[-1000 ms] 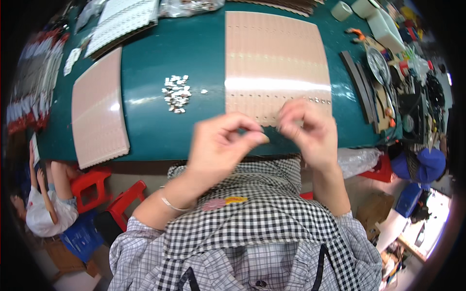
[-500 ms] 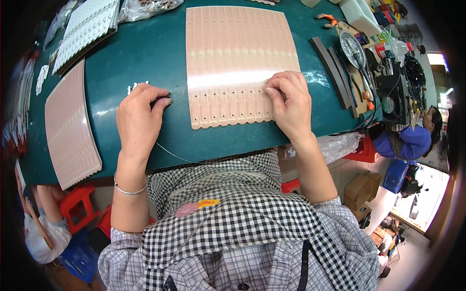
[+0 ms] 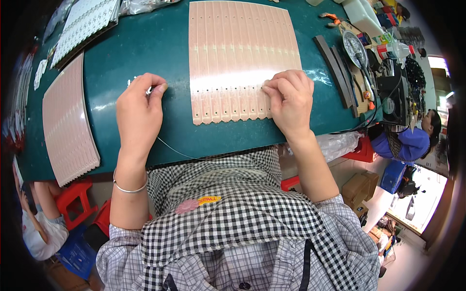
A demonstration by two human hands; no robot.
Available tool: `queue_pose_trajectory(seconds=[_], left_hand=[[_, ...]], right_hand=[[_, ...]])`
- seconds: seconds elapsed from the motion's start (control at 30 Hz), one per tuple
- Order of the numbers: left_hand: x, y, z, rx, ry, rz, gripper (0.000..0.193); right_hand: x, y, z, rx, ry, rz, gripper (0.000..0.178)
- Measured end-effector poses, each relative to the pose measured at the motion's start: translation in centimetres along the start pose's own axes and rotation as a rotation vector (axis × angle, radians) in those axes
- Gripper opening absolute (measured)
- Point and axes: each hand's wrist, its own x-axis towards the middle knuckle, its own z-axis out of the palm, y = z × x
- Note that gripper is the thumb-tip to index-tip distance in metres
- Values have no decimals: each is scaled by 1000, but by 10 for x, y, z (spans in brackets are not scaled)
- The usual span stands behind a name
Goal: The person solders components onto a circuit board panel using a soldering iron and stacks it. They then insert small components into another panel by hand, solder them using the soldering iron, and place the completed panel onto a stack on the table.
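A pale pink panel (image 3: pixel 242 60) of long joined strips lies on the green table, with rows of small dark holes and a scalloped near edge. Over its lower right part is my right hand (image 3: pixel 293 101), thumb and fingertips pinched; whatever is between them is too small to name. My left hand (image 3: pixel 140 109) hovers over the table left of the panel, its thumb and forefinger pressed together. I cannot make out what it holds. Small white pieces (image 3: pixel 130 82) lie just beyond that hand, partly hidden by it.
Another pink stack (image 3: pixel 70 119) of panels is at left, below white sheets (image 3: pixel 86 29). On the right are dark bars (image 3: pixel 332 70), a metal dish (image 3: pixel 354 48), orange-handled pliers (image 3: pixel 331 19) and a plastic bottle (image 3: pixel 395 49). A thin wire (image 3: pixel 174 149) crosses the near edge. Other people sit on both sides.
The left thumb and forefinger, slightly apart before, now meet at the tips. My right hand stays pinched at the panel's right side. The whole view has shifted slightly.
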Motion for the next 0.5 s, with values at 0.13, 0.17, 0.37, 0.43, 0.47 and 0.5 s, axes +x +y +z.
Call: queue_pose_trajectory(seconds=[0.13,0.17,0.37,0.43,0.47,0.5], left_hand=[[-11,10,-1,-703,-63,-186,6],[-15,21,-7,-771,-129,-261,9],[-34,41,11,-1144,-347,-409,14],[-36,41,15,-1201,-417,-441,15],[-37,46,16,-1197,-414,-441,15],[-37,54,17,-1213,-392,-478,17]], right_hand=[[8,5,-13,106,-84,64,12],[10,5,-19,214,-56,174,12],[17,-23,-36,605,-62,230,11],[17,-47,-35,727,-177,265,12],[17,-54,-32,776,-194,250,14],[17,-61,-29,794,-192,219,13]])
